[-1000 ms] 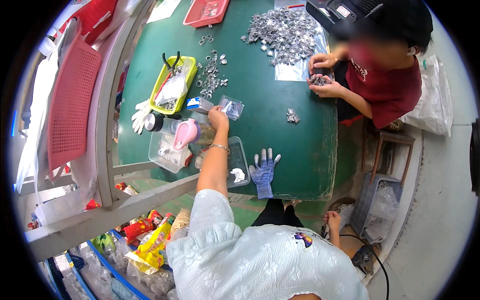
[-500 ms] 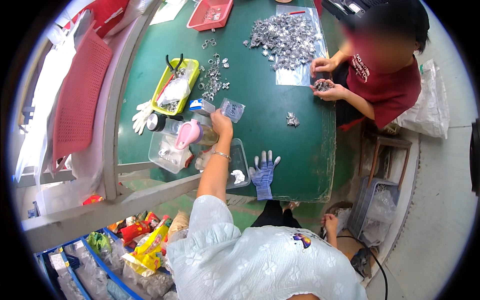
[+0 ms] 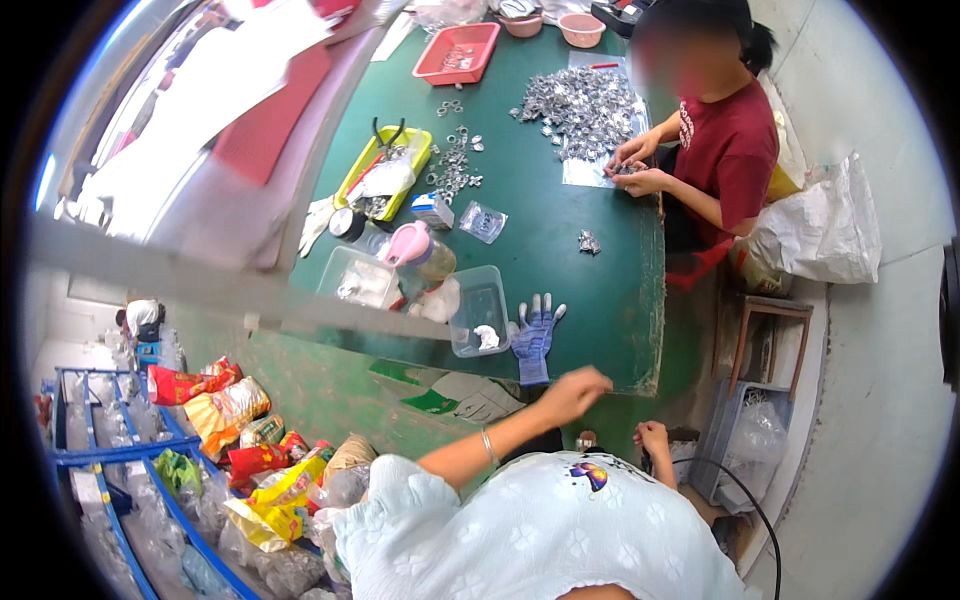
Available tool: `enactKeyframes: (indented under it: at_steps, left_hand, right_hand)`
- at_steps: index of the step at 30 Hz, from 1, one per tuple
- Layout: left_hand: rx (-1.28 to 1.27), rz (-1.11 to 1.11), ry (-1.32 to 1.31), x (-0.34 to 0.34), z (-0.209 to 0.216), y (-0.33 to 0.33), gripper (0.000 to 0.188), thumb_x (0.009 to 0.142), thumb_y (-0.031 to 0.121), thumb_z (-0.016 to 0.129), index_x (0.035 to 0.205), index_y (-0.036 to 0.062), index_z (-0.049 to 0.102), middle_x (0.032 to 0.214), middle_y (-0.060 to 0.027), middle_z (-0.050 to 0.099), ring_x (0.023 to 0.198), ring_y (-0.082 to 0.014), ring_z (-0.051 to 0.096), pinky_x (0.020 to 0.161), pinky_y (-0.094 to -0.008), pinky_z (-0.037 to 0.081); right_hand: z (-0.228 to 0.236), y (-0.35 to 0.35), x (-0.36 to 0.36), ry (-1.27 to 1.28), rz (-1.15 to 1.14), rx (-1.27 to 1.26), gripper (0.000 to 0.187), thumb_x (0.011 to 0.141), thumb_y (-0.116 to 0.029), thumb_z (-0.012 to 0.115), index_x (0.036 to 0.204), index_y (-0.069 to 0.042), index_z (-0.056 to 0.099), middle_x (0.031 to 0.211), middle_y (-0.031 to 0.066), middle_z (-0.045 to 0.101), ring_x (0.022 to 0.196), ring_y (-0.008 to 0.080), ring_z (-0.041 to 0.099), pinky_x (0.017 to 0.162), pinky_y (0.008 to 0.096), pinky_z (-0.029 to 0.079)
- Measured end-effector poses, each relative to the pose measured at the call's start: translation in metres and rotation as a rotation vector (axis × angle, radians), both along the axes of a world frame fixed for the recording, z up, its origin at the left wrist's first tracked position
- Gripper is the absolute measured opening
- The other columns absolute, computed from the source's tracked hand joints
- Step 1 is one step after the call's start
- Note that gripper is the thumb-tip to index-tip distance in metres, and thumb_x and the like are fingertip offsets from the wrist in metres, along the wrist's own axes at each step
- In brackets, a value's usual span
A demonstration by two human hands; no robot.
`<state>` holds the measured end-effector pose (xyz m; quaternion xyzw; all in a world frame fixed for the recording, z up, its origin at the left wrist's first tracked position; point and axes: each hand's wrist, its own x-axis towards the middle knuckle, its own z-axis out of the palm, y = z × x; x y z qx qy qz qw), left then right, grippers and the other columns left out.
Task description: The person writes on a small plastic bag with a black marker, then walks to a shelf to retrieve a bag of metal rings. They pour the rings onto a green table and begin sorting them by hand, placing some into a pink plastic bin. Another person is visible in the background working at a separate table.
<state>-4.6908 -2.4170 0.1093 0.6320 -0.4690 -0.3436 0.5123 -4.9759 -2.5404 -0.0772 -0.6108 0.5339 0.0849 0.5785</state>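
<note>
blue glove [image 3: 531, 347], green table [image 3: 560, 285], yellow tray [image 3: 413, 178]

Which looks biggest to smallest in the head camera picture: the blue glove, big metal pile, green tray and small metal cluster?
1. Big metal pile
2. Green tray
3. Blue glove
4. Small metal cluster, clearly tiniest

To your right, the co-worker's dark red shirt [image 3: 738, 165] bears pale lettering [image 3: 686, 126] down the chest; marks on the flat clear packet [image 3: 483, 222] and the yellow bag [image 3: 268, 508] are too small to read.
</note>
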Motion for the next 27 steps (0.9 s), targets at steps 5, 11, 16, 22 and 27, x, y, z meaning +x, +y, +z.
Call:
enactKeyframes:
  at_steps: [5,11,16,22,27]
  left_hand:
    - [0.470,0.163,0.707,-0.095,-0.019,0.066,0.029,0.090,0.016,0.051,0.111,-0.0034,0.056,0.098,-0.0119,0.064,0.087,-0.0159,0.062,0.073,-0.0309,0.049]
    - [-0.340,0.317,1.696,-0.167,-0.011,0.119,0.043,0.094,0.029,0.038,0.130,0.0058,0.037,0.130,-0.0133,0.044,0.119,-0.0218,0.044,0.097,-0.0372,0.039]
    - [-0.230,0.659,1.421,-0.190,0.053,0.171,0.055,0.096,0.043,0.028,0.137,0.0057,0.028,0.139,-0.0109,0.035,0.126,-0.0227,0.036,0.105,-0.0415,0.027]
    - [-0.363,0.825,1.378,-0.207,0.075,0.274,0.059,0.096,0.047,0.022,0.140,0.0060,0.023,0.144,-0.0085,0.026,0.133,-0.0226,0.022,0.109,-0.0392,0.017]
    - [-0.642,1.056,1.245,-0.182,0.054,0.414,0.074,0.090,0.061,0.023,0.143,0.0097,0.018,0.149,-0.0059,0.017,0.136,-0.0254,0.018,0.108,-0.0465,0.013]
  right_hand:
    - [0.145,0.038,0.069,-0.002,0.634,-0.577,0.025,0.083,-0.026,0.056,0.073,-0.004,0.064,0.068,0.0161,0.062,0.071,0.0365,0.060,0.062,0.0429,0.048]
    - [0.248,0.143,0.096,-1.127,0.644,-0.621,0.012,0.073,-0.011,0.057,0.081,-0.004,0.062,0.083,0.0108,0.060,0.087,0.0282,0.057,0.084,0.0404,0.040]
    - [0.215,0.193,0.107,-1.100,0.792,-0.372,0.025,0.082,-0.022,0.049,0.079,-0.001,0.062,0.076,0.0123,0.061,0.081,0.0299,0.058,0.084,0.0396,0.040]
    - [0.194,0.306,0.133,-0.842,0.601,-0.104,0.033,0.092,-0.024,0.041,0.088,0.001,0.061,0.079,0.0125,0.061,0.077,0.0298,0.057,0.071,0.0361,0.044]
    - [0.290,0.458,0.130,-0.955,1.227,-0.099,0.038,0.087,-0.031,0.048,0.120,-0.012,0.054,0.126,0.0134,0.048,0.123,0.0337,0.036,0.107,0.0456,0.016]
